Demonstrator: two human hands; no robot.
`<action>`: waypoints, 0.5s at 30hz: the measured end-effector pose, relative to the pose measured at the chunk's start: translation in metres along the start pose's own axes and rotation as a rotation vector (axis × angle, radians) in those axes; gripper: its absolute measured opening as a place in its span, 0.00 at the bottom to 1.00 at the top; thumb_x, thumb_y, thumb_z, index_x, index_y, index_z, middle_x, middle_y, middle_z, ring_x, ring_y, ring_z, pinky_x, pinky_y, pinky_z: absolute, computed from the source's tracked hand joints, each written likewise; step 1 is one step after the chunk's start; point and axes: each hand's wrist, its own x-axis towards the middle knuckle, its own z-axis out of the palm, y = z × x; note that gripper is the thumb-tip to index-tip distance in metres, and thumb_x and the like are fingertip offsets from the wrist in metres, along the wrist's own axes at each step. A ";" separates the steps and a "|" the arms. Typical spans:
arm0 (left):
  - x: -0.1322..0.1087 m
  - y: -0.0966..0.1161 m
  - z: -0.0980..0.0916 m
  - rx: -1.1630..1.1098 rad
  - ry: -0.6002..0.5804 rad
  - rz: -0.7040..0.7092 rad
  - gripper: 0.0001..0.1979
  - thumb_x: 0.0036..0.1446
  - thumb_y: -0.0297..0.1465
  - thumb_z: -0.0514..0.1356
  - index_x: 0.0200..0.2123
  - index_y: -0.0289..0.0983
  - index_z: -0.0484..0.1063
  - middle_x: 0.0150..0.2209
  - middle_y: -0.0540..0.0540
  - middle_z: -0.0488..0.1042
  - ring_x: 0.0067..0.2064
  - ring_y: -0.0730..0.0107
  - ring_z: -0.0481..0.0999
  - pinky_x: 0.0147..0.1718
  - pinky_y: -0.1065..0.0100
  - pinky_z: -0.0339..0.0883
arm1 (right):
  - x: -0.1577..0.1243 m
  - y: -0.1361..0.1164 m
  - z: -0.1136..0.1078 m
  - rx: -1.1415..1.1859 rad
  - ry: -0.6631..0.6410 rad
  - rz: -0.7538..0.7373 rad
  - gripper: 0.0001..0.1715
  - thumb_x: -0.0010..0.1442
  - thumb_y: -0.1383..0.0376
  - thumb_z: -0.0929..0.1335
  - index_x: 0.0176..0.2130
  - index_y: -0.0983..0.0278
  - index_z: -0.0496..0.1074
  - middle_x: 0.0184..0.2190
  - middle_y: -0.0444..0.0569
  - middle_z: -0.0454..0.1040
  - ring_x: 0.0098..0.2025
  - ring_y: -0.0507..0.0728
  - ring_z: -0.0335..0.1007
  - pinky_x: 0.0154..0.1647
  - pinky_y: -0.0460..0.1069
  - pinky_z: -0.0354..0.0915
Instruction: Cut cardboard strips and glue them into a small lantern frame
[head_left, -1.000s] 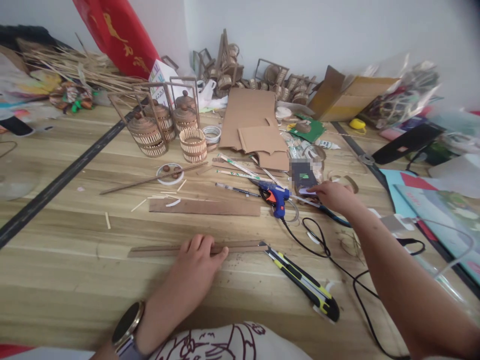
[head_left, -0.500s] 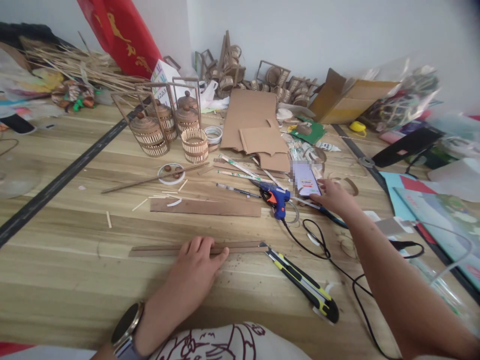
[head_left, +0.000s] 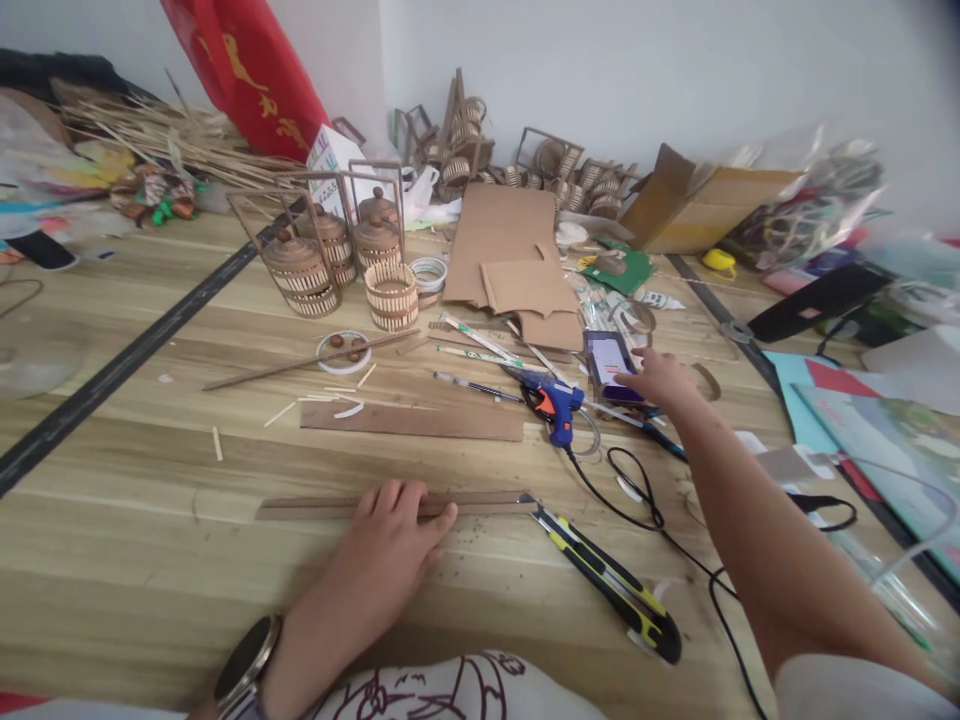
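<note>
From the head camera, the left hand (head_left: pixel 394 535) is lying flat, fingers spread, pressing a long thin strip (head_left: pixel 315 506) near the table's (head_left: pixel 112 560) front edge. The right hand (head_left: pixel 660 378) is reaching right of middle, a finger extended onto the phone (head_left: pixel 609 362). Steady downward pressure would keep that strip from sliding.

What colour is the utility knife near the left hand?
The utility knife is yellow and black, in the head view.
</note>
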 end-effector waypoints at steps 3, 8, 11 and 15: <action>0.000 0.000 -0.001 -0.017 -0.018 -0.012 0.24 0.64 0.26 0.56 0.62 0.47 0.66 0.53 0.39 0.69 0.54 0.49 0.66 0.52 0.47 0.64 | -0.001 -0.005 -0.002 0.026 0.004 0.066 0.34 0.58 0.52 0.69 0.58 0.66 0.66 0.52 0.63 0.69 0.51 0.67 0.67 0.48 0.63 0.64; 0.000 -0.003 0.004 -0.048 -0.016 -0.003 0.24 0.64 0.27 0.56 0.62 0.47 0.66 0.53 0.39 0.69 0.54 0.48 0.66 0.52 0.46 0.63 | -0.006 -0.009 -0.005 0.119 0.083 -0.014 0.31 0.57 0.63 0.64 0.59 0.66 0.66 0.51 0.59 0.73 0.52 0.68 0.66 0.51 0.61 0.62; 0.001 -0.004 0.006 -0.054 0.000 0.006 0.24 0.64 0.27 0.56 0.62 0.47 0.66 0.53 0.39 0.69 0.54 0.48 0.65 0.51 0.46 0.63 | -0.008 -0.013 -0.007 0.168 0.112 -0.078 0.32 0.55 0.69 0.61 0.59 0.64 0.67 0.50 0.54 0.76 0.54 0.66 0.66 0.53 0.61 0.62; 0.002 -0.005 0.009 -0.054 0.005 0.009 0.24 0.64 0.27 0.56 0.62 0.47 0.66 0.54 0.39 0.68 0.54 0.48 0.65 0.51 0.46 0.63 | -0.009 -0.023 -0.005 0.204 0.122 -0.118 0.36 0.52 0.73 0.60 0.60 0.64 0.66 0.51 0.52 0.76 0.57 0.66 0.64 0.55 0.62 0.62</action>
